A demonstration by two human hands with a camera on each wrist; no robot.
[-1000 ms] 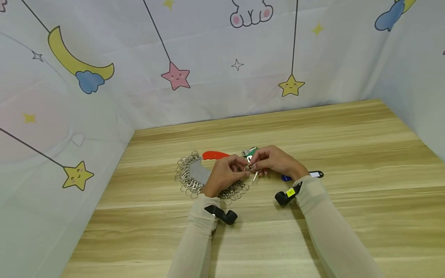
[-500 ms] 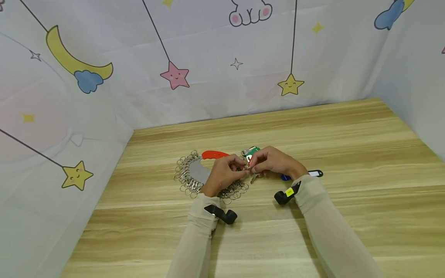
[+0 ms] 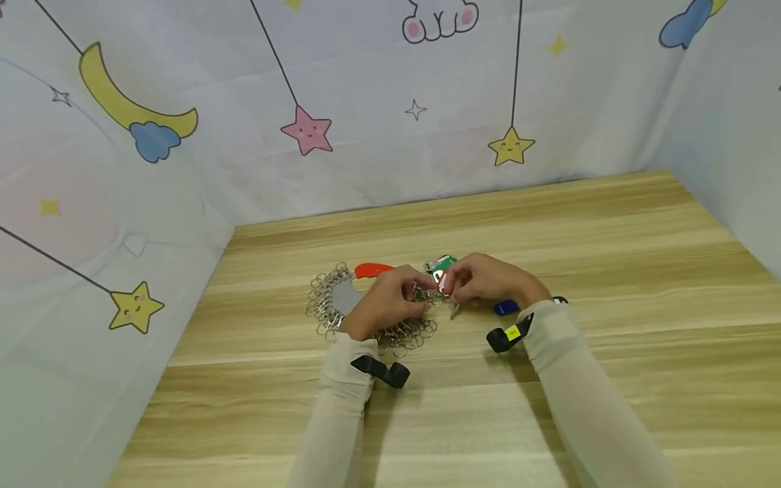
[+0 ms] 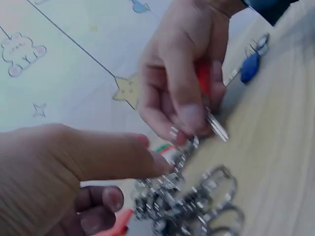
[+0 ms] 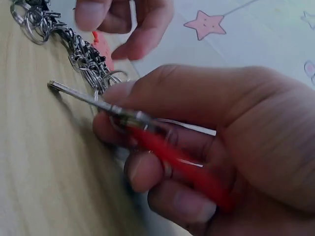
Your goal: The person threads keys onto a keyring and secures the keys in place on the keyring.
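Note:
My right hand (image 3: 488, 279) pinches a metal key (image 5: 81, 94) with a red key tag (image 5: 184, 167) lying under the fingers. In the left wrist view the key points down past the fingertips, over the near end of a cluster of metal key rings and clasps (image 4: 216, 194). My left hand (image 3: 390, 298) hovers over that cluster with thumb and index finger spread and nothing visible between them. The rings hang round the edge of a curved grey metal plate (image 3: 346, 298) with a red handle (image 3: 371, 270), partly hidden by the left hand.
A green key tag (image 3: 444, 263) lies just behind the right hand. Beside the right wrist is a blue key tag (image 3: 505, 308), and another tag is mostly covered by the sleeve. A printed cloth wall (image 3: 378, 176) bounds the wooden table (image 3: 451, 420) at the back.
The left thumb and fingers have parted and drawn back left from the right hand. The right hand has shifted slightly right with the key, so the two hands now stand apart.

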